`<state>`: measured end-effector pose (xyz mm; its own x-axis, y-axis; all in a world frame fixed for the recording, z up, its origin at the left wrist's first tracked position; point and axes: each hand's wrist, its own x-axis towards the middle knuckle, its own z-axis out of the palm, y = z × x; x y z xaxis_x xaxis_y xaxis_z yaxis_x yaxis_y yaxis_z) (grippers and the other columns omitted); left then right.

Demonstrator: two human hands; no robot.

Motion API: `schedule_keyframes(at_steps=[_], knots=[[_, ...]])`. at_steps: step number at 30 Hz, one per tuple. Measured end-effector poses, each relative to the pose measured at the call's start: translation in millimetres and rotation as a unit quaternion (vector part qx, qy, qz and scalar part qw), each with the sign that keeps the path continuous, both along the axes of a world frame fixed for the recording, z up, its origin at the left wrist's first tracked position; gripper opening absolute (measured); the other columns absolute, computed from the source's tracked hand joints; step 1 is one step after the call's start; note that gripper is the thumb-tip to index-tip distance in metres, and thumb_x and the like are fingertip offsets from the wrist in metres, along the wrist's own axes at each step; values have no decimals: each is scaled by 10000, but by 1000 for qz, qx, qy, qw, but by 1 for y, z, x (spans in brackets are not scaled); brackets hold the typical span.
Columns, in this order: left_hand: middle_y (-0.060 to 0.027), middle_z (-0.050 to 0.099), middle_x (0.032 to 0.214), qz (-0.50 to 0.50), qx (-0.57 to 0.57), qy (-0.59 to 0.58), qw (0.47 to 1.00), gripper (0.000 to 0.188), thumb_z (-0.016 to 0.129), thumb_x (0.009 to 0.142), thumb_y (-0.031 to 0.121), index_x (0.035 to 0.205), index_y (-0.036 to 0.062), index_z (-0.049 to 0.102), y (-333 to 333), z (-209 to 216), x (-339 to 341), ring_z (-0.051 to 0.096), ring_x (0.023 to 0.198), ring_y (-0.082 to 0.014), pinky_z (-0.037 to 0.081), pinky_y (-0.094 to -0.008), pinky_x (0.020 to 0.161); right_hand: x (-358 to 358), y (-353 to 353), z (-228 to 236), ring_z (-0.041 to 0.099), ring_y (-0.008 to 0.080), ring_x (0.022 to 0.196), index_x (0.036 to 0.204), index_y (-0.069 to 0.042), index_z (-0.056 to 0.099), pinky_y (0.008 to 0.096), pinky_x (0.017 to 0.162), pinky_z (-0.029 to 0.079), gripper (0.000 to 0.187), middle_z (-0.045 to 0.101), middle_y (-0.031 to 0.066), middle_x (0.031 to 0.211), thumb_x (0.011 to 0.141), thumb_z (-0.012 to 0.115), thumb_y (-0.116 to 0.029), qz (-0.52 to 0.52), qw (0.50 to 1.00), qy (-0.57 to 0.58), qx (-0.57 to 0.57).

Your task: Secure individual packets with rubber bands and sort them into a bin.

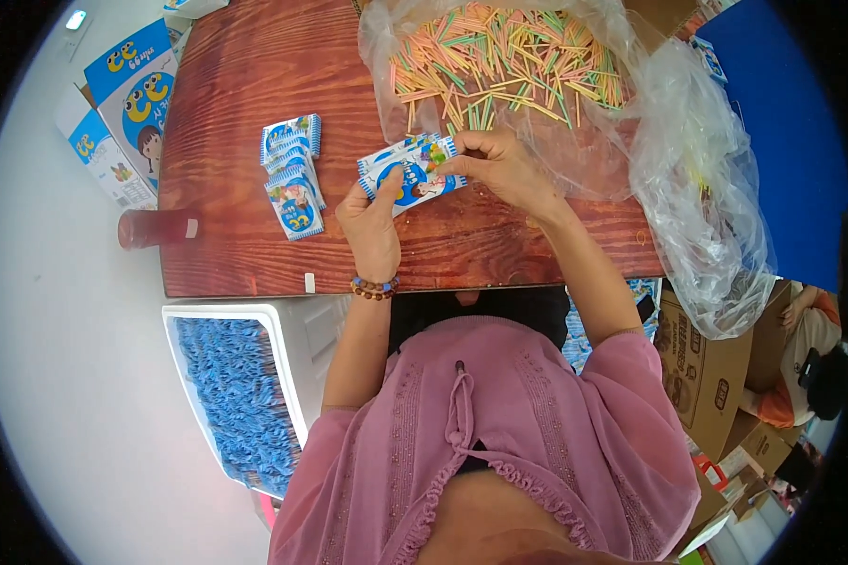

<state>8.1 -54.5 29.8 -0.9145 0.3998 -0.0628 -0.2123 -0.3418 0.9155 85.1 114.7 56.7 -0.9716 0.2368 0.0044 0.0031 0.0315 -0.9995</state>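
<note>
Several small blue-and-white candy packets (417, 185), overlapping in a little stack, are held above the wooden table (245, 254). My left hand (371, 226) grips their left end with the thumb on top. At their right end, my right hand (504, 169) pinches the top packet's edge between thumb and fingers. A row of similar packets (295, 179) lies overlapped on the table to the left. Beyond my hands, a heap of thin pastel candy sticks (513, 61) in pink, yellow and green rests on a spread clear plastic bag (697, 169).
A reddish jar (156, 229) sits by the table's left edge, with printed cartons (137, 113) behind it. Below left, a white bin (287, 377) holds many blue packets. Brown cardboard boxes (702, 367) and another person (801, 348) are at the lower right; a blue surface (791, 141) borders the right.
</note>
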Motion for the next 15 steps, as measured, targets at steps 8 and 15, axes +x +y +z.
schedule_keyframes(at_steps=[8,15], knots=[[-84,682,956,-21,66,-109,992,155,614,912,97,989,-32,655,3,9,1,652,798,-118,536,-258,702,5,6,-6,446,27,607,806,-21,661,204,541,361,127,530,-50,646,880,628,-119,-11,999,19,28],[-84,680,1006,-87,95,-178,976,186,598,928,148,1013,-10,647,-1,1,-6,660,888,-161,544,-328,779,17,12,16,473,212,1165,914,-39,661,353,982,367,111,539,82,1205,805,650,-62,-2,987,140,78]])
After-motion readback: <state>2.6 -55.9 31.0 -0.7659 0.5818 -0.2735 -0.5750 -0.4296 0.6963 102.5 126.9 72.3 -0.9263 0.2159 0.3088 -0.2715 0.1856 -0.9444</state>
